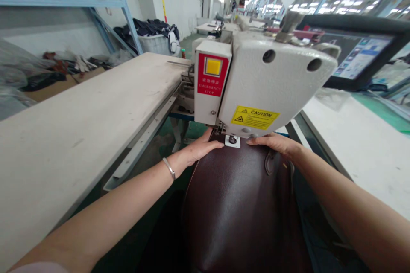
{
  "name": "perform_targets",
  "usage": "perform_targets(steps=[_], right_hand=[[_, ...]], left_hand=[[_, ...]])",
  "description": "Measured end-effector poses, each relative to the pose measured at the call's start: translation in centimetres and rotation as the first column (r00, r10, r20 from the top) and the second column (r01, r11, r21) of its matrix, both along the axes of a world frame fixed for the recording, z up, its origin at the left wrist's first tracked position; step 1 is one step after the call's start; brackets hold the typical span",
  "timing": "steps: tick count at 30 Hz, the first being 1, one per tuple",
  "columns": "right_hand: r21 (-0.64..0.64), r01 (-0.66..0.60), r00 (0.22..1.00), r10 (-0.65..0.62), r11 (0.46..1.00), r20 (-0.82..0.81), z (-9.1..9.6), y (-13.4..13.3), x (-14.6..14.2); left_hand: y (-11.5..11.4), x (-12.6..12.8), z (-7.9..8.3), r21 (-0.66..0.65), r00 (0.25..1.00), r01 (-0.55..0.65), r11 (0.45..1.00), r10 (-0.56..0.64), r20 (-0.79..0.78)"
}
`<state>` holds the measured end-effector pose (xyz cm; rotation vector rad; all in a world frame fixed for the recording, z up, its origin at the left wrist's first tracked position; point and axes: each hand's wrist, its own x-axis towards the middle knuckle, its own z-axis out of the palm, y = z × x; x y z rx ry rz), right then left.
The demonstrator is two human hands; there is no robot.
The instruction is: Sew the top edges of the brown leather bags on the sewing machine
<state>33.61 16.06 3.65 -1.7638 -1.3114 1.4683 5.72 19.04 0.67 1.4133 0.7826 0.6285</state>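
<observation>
A dark brown leather piece (224,196) hangs down from the head of a white sewing machine (272,76) towards my lap. My left hand (205,147) holds its left edge, thumb on top and the other fingers mostly hidden. On the right side, my right hand (275,141) grips the leather with the thumb pressed on its surface. Between my two thumbs, a small white plate (232,141) with a dark round part in its middle lies on the leather, just under the machine head. A stitched leather tab (269,163) shows below my right hand.
White tabletops (80,123) flank the machine, with a metal rail (144,140) along the left one. A red emergency stop panel (211,74) faces me. At the right stands a monitor (358,51). Behind, a bin (156,42) holds dark cloth beside a blue rack (124,17).
</observation>
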Motion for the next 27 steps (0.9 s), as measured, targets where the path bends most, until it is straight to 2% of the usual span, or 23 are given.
perform_targets(steps=[4,8,12,15,18,23,27], right_hand=[[-0.087,0.011,1.0,-0.012,0.996,-0.014,0.3,-0.7,0.8],[-0.185,0.036,0.999,-0.042,0.982,-0.032,1.1,-1.8,-0.3],[-0.115,0.067,0.997,-0.071,0.991,-0.026,0.9,-1.3,-1.4],[-0.041,0.042,0.999,-0.043,0.998,-0.007,0.1,-0.5,-1.1],[-0.029,0.015,1.0,-0.015,0.999,-0.011,-0.2,-0.1,-0.6],[-0.073,0.035,0.999,-0.034,0.997,0.018,0.4,-0.5,-0.6],[-0.062,0.04,0.999,-0.038,0.997,0.025,0.9,-0.7,-0.9]], left_hand=[[-0.8,0.8,-0.2,0.015,1.0,-0.008,1.0,0.009,-0.025],[-2.3,0.2,0.0,-0.025,1.0,-0.013,1.0,0.013,0.019],[-2.2,-0.6,0.2,-0.029,0.999,-0.022,0.999,0.023,0.031],[-1.3,-0.5,0.3,-0.006,0.999,-0.043,0.999,0.043,0.009],[-0.8,-0.2,0.3,0.01,0.998,-0.057,0.998,0.057,0.021],[-1.5,-0.7,0.2,-0.15,0.998,-0.049,0.987,0.056,0.043],[-2.7,-1.7,0.1,-0.36,0.995,0.04,0.932,-0.004,0.101]])
